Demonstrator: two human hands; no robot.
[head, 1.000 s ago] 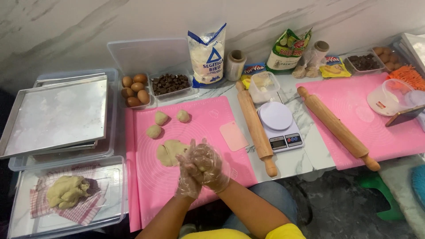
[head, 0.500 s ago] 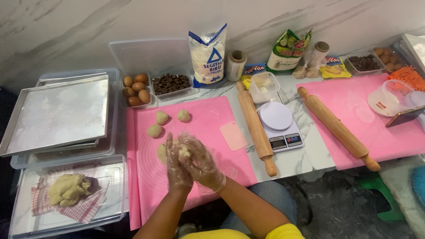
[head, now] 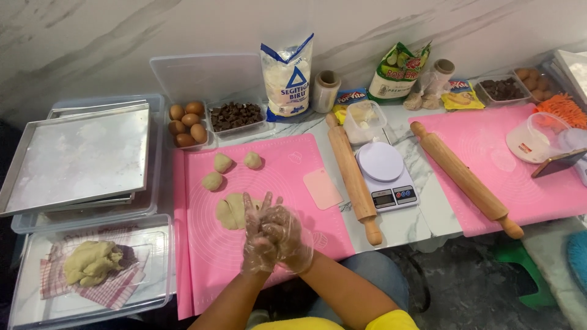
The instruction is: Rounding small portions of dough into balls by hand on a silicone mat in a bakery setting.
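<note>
Two gloved hands, the left hand and right hand, press palm to palm over the near middle of the pink mat; whatever the curled fingers enclose is hidden. Just behind them lies a flattened pale dough disc. Three smooth dough balls sit toward the mat's far left. A rolling pin lies along its right edge.

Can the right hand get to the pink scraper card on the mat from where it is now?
Probably yes: the scraper card lies flat on the pink mat just beyond the right hand, with nothing between them. That hand is pressed against the left hand, though.
</note>
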